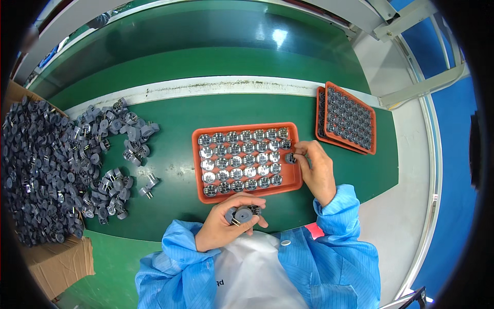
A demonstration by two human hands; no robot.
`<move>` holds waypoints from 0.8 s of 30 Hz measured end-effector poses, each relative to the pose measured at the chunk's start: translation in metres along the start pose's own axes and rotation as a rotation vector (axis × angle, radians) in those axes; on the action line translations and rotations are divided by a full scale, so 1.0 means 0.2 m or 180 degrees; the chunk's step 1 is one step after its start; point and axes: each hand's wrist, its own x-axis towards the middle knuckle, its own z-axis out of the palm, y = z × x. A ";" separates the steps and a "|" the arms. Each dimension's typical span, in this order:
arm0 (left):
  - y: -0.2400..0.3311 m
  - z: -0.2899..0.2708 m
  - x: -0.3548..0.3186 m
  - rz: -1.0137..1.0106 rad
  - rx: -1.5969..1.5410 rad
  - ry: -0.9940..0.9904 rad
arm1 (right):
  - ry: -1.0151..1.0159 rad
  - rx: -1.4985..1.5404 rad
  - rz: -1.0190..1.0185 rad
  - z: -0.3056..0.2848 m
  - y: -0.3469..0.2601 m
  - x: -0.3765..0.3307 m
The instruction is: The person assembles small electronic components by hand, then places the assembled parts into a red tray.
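Observation:
An orange-red tray (248, 196) lies in front of me, filled with rows of small round parts, their shiny metal faces up. At its right side, my right hand (317, 172) pinches a dark round part (291, 158) between thumb and fingertips, in the rightmost column. Below that part, the column shows bare tray floor. My left hand (226, 224) is cupped near the tray's front edge, closed around several grey round plug parts (242, 214) with metal pins. Its fingers partly hide them.
A large heap of grey plug parts (46, 170) fills a cardboard box (62, 262) at left and spills onto the green table (175, 110). A single plug part (149, 186) lies apart from the heap. Stacked filled trays (351, 118) stand at right. A pale rail (216, 85) runs behind.

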 end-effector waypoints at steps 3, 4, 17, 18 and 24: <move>-0.01 0.01 -0.01 0.0012 0.0221 0.0168 | -0.0219 -0.0074 -0.0121 0.03 0.02 0.01; -0.02 0.01 -0.01 0.0146 0.0191 0.0239 | -0.0229 -0.0206 -0.0268 0.04 0.01 0.02; -0.02 -0.02 0.01 -0.0186 0.0316 -0.0018 | -0.1247 0.0786 -0.1412 -0.03 -0.38 -0.01; -0.04 -0.04 0.01 -0.0191 0.0319 -0.0030 | -0.1468 0.0928 -0.1525 -0.03 -0.41 -0.02; -0.03 -0.07 -0.02 -0.0348 -0.0202 -0.0745 | -0.1725 0.1125 -0.1626 0.00 -0.39 -0.11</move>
